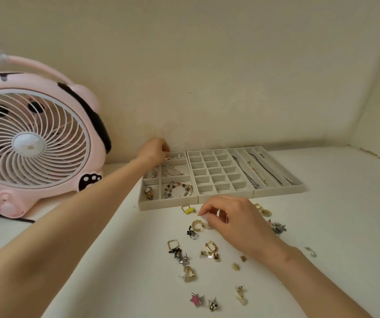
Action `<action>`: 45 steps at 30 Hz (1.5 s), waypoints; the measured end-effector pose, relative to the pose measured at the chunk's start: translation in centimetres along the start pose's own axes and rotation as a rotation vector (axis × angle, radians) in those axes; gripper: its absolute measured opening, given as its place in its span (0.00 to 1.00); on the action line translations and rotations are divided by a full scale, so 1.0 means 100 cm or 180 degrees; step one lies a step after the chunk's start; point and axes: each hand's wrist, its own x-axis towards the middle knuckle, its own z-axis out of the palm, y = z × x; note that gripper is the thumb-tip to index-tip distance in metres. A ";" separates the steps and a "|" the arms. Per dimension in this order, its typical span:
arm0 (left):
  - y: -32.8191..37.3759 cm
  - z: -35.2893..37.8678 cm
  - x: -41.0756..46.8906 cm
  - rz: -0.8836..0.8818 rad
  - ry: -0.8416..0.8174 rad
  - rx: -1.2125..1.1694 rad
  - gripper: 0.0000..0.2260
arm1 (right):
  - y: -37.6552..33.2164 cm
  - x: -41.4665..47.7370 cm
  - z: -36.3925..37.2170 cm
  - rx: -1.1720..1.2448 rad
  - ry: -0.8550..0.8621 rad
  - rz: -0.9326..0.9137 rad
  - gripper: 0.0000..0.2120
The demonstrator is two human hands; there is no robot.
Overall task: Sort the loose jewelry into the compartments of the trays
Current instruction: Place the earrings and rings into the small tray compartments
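Scattered earrings (pixel 189 273) front the trays (pixel 225 197), pink fan (pixel 33 138) beside.

The left grip (pixel 153 150) reaches, fingers curled, to the back corner of the left tray (pixel 168 204) — one of three side by side — while the right grip (pixel 228 216) curls just above a gold ring (pixel 197 224) among loose jewelry (pixel 187 273) on the white surface (pixel 322 226).

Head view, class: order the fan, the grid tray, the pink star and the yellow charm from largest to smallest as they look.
1. fan
2. grid tray
3. pink star and yellow charm: they look about alike, and the star lies nearer the camera, so I do not rank them.
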 end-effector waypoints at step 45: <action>0.037 0.004 -0.165 0.1420 0.0004 -0.0047 0.03 | 0.028 0.013 -0.001 -0.1015 -0.0051 0.0564 0.04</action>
